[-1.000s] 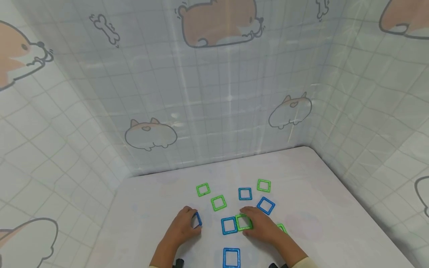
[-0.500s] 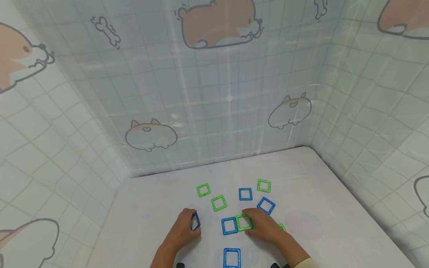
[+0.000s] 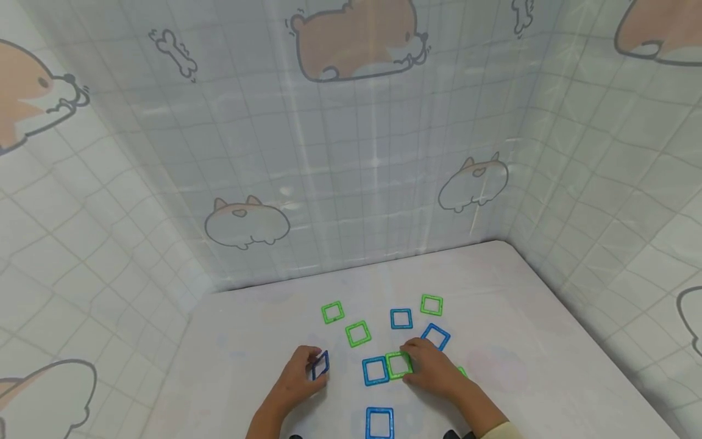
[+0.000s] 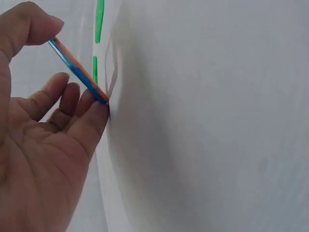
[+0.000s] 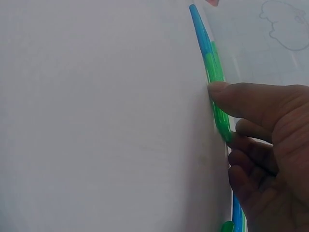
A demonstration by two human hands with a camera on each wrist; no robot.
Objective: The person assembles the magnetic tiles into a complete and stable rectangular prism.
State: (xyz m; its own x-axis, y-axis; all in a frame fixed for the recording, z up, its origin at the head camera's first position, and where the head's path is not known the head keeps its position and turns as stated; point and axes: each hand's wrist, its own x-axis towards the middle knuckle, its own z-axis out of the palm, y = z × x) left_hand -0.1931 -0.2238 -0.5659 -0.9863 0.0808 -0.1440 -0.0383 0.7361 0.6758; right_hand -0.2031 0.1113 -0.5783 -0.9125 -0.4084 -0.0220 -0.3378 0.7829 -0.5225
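My left hand (image 3: 298, 377) holds a blue square magnetic tile (image 3: 327, 361) by its edges, tilted up on the left side. In the left wrist view this tile (image 4: 77, 71) shows a blue edge with an orange one alongside, between thumb and fingertips. My right hand (image 3: 434, 369) grips a green square magnetic tile (image 3: 398, 377) that lies flat. Its left edge meets a blue tile (image 3: 365, 372). From the right wrist view, the thumb presses on the green tile (image 5: 216, 72), with fingertips at its far end. Nearer the front lies another blue tile (image 3: 379, 410).
On the pale table (image 3: 263, 317), behind the hands, lie two green tiles (image 3: 349, 336) at left, a blue tile (image 3: 401, 327), another blue tile (image 3: 445, 341) and a green tile (image 3: 431, 313) at right. One green tile (image 3: 462, 371) is partly hidden by the right arm. Printed sheet walls (image 3: 362, 183) surround the table.
The blue tile in my left hand has turned, showing more of its opening, and that hand has shifted slightly toward the front left. My right hand has barely moved, still on the green tile.
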